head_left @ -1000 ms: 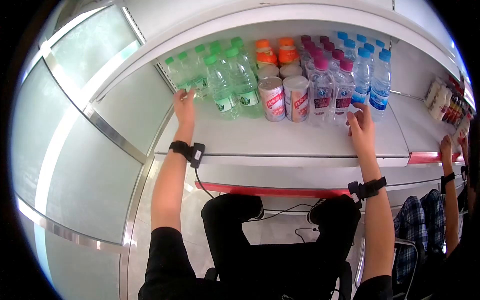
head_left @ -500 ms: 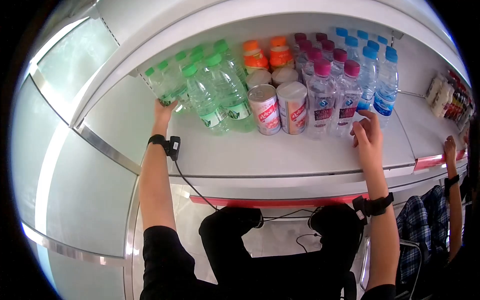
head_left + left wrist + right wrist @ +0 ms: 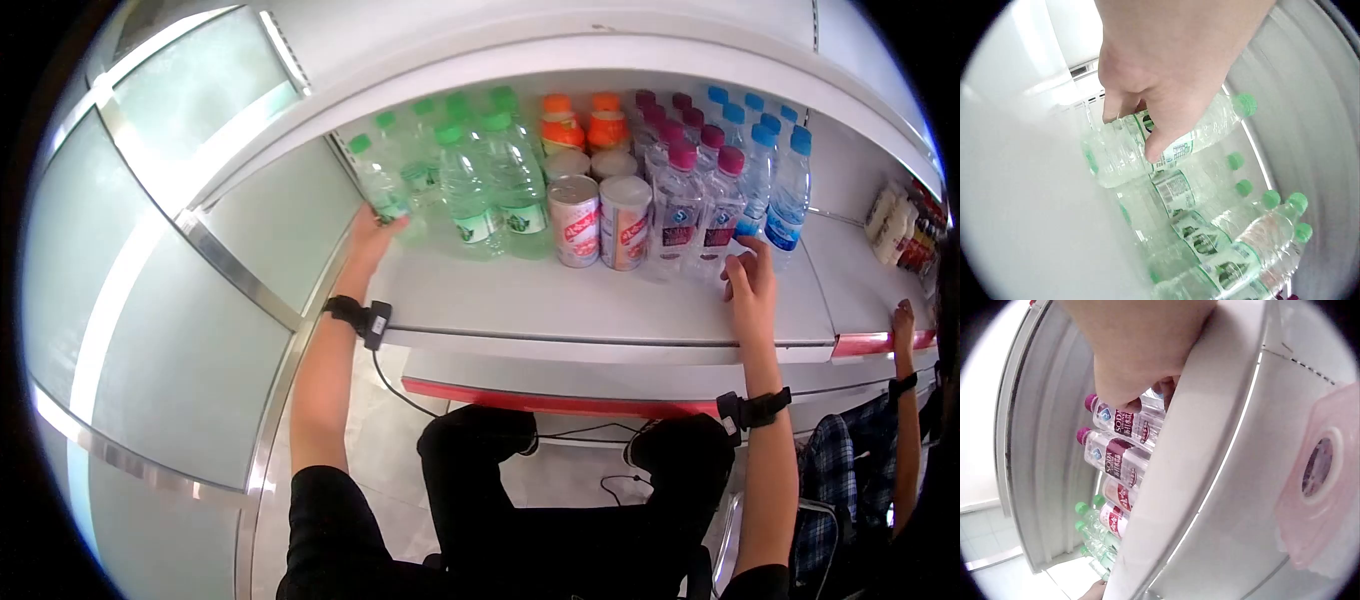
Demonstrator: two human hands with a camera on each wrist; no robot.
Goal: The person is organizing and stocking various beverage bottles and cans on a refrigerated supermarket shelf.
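At the shelf's left end my left hand grips a clear water bottle with a green cap. In the left wrist view its thumb lies across the label of that bottle. Other green-capped bottles stand beside it, close together. My right hand hovers over the front right of the shelf with loosely bent fingers. Nearest to it is a soda water bottle with a magenta cap; in the right wrist view the fingertips overlap another view of this bottle. No object shows in that hand.
White-and-red cans fill the middle of the shelf, with orange-capped bottles behind. Blue-capped bottles stand at the right. A frosted glass panel borders the left side. Another person's arm reaches in at far right.
My left hand has closed round the leftmost green-capped bottle, which now leans slightly and sits nearer the front. The right hand stays near the soda bottles. The head view has shifted.
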